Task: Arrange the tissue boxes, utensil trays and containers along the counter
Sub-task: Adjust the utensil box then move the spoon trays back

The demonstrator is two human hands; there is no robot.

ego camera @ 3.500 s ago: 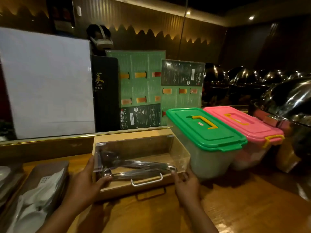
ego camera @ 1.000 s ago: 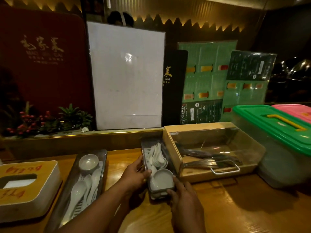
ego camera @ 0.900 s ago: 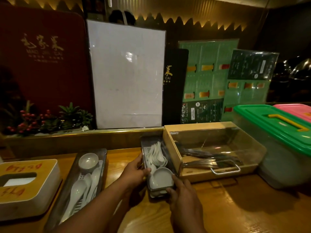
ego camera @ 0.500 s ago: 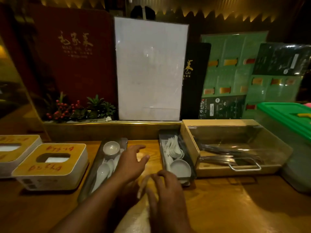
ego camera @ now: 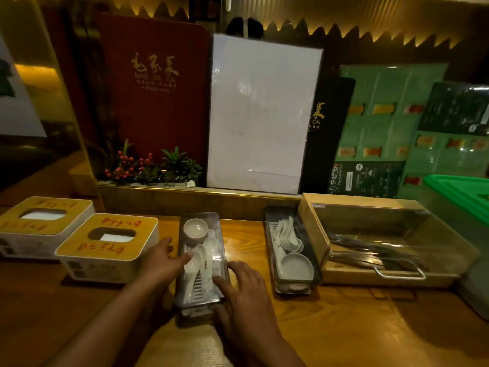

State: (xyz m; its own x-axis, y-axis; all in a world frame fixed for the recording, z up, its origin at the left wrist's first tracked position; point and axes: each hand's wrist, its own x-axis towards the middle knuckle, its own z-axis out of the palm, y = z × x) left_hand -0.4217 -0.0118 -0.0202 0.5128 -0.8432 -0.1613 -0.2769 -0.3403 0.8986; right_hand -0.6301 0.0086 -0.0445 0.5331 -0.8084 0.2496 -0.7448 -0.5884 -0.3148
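Observation:
A clear spoon tray (ego camera: 201,300) with white spoons and a small bowl lies on the wooden counter (ego camera: 344,327). My left hand (ego camera: 158,260) grips its left side and my right hand (ego camera: 243,292) its right side. To the right, a second spoon tray (ego camera: 291,284) stands against a wooden utensil box (ego camera: 344,276) with a clear lid. A green-lidded container (ego camera: 460,189) shows at the right edge. Two tissue boxes (ego camera: 105,250), (ego camera: 39,223) sit at the left.
A raised ledge (ego camera: 198,200) runs behind the counter. On it stand a red menu board (ego camera: 153,88), a white board (ego camera: 262,115), green menus (ego camera: 383,128) and a small plant with red berries (ego camera: 148,168).
My hands left the right spoon tray beside the wooden box and moved left; now they hold the other spoon tray. My view has swung left, bringing the tissue boxes in.

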